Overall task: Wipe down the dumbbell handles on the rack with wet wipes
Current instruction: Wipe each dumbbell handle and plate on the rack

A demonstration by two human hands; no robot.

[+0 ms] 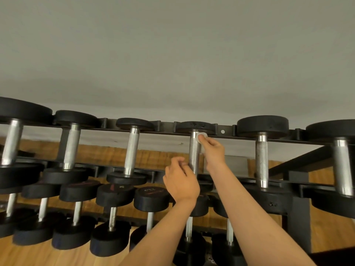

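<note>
Top tier of the black rack [167, 128] is carrying six black round-headed dumbbells lying front to back, each showing a knurled steel handle. The fourth dumbbell from the left [196, 126] is getting the wipe: a small scrunched white wet wipe [203, 135] is sitting against the upper right of its handle [194, 156], just under the far head, with the right hand [213, 150] pinching it. The lower tier is holding smaller dumbbells [115, 194].

We can read no text for certain. Faint marks show on a lower dumbbell head [151, 190], its left neighbour [116, 187] and the rack frame [271, 204], all too blurred.
</note>
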